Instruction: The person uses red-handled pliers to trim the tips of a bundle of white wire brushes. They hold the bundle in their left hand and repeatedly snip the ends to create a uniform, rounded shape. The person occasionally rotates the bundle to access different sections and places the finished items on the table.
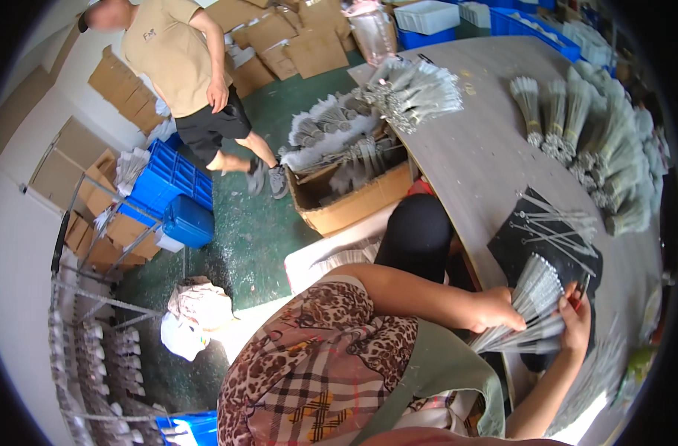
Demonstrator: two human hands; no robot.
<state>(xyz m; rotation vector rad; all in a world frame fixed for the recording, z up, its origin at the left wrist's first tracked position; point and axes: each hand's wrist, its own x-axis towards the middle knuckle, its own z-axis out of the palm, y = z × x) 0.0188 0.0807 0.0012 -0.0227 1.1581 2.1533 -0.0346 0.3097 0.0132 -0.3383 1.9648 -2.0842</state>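
Observation:
My left hand is closed round a bundle of thin wire brushes, their white tips fanned out away from me. Close on the bundle's right is my right hand, its fingers bent round a small red-handled tool with a metal tip; the tool's exact kind is too small to tell. Just beyond both hands, loose wire brushes with looped ends lie crosswise on a black mat. Part of the held bundle is hidden by my fingers.
Tied brush bundles line the far right of the grey table; another brush pile sits at its far left corner. A cardboard box of bundles stands beside the table. A person stands near blue crates at left.

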